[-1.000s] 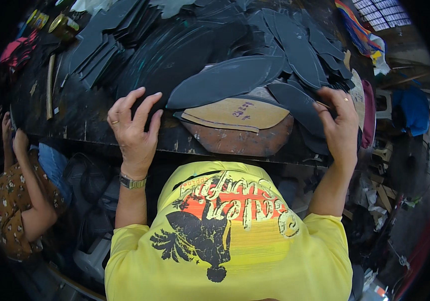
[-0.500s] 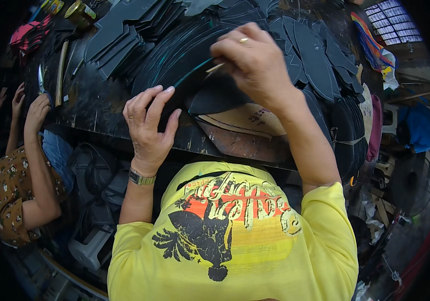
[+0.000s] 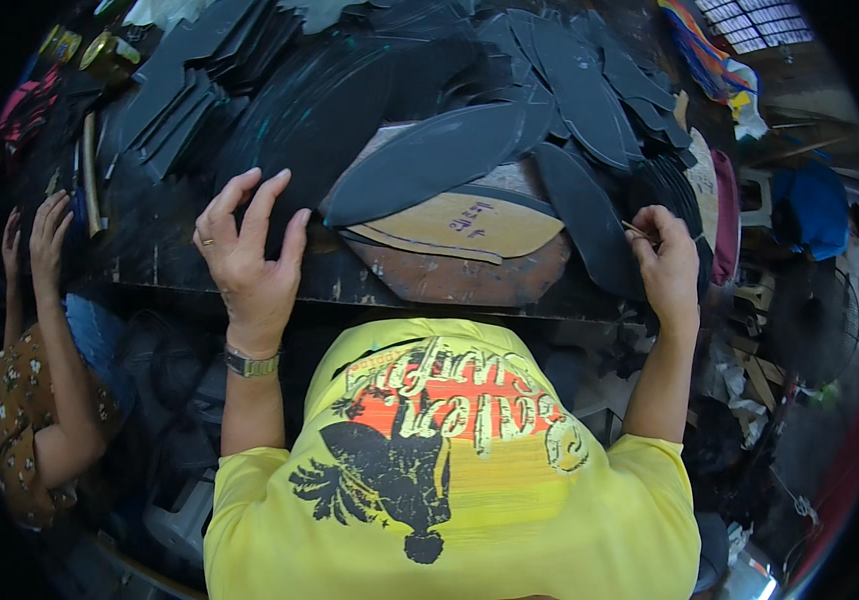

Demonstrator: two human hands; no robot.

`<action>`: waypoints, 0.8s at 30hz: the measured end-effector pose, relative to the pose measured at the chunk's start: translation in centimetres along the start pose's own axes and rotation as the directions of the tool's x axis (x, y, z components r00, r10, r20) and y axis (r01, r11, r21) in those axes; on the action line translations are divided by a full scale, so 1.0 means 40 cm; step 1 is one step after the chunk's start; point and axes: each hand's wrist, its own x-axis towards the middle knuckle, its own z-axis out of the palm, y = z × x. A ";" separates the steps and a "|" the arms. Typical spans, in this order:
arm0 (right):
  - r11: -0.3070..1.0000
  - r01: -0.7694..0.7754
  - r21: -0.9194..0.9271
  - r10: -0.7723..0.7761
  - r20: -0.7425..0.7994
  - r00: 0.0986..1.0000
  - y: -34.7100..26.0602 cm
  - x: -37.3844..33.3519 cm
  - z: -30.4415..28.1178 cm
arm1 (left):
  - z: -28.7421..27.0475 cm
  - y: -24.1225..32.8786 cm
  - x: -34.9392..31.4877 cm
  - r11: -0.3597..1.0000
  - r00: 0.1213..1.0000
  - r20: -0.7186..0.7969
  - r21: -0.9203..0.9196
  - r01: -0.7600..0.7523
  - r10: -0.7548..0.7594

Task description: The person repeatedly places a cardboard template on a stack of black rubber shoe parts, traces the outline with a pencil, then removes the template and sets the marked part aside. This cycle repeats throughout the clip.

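Observation:
My left hand (image 3: pixel 252 245) hovers at the table's near edge, fingers spread and curved, holding nothing. It is beside the left tip of a black leaf-shaped sheet piece (image 3: pixel 429 165). That piece partly covers a tan pattern piece (image 3: pixel 479 228) with handwriting, which lies on a worn brown board (image 3: pixel 459 280). To the right, my right hand (image 3: pixel 667 260) pinches a thin light-coloured stick (image 3: pixel 637 230); its exact kind is too small to tell. Under the stick's tip lies another long black piece (image 3: pixel 584 215). A heap of curved black pieces (image 3: pixel 324 110) fans out beyond my left hand.
Stacked black pieces (image 3: pixel 174 120) cover the far left, and loose ones (image 3: pixel 574 85) the far right. A wooden stick (image 3: pixel 91 175) and a tin can (image 3: pixel 109 58) stand left. At far left are a co-worker's hands (image 3: pixel 49 230). A blue bag (image 3: pixel 811 210) sits right.
My right hand has swept right and nearer with the thin stick. My left hand has come off the black heap's edge and opened wider. The black leaf-shaped piece now lies across the tan pattern.

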 end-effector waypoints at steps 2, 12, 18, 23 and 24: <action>0.974 0.225 0.025 -0.219 -0.151 0.964 -0.027 0.004 0.016 | -0.004 0.003 0.001 0.996 0.999 0.023 0.078 0.036 -0.037; 0.514 0.853 0.094 -0.814 -0.262 0.519 -0.420 0.189 0.165 | -0.015 0.000 -0.006 0.994 0.999 0.038 0.103 -0.029 0.026; 0.458 0.887 -0.063 -0.874 -0.214 0.436 -0.512 0.228 0.238 | -0.022 -0.017 -0.010 0.999 0.998 0.068 0.047 -0.019 0.016; 0.453 0.890 -0.051 -0.864 -0.270 0.424 -0.509 0.228 0.241 | -0.013 -0.024 -0.009 0.999 0.999 0.033 -0.033 0.008 -0.007; 0.438 0.898 -0.029 -0.865 -0.286 0.413 -0.506 0.229 0.238 | -0.013 -0.025 -0.008 0.998 0.999 0.028 -0.057 0.020 -0.018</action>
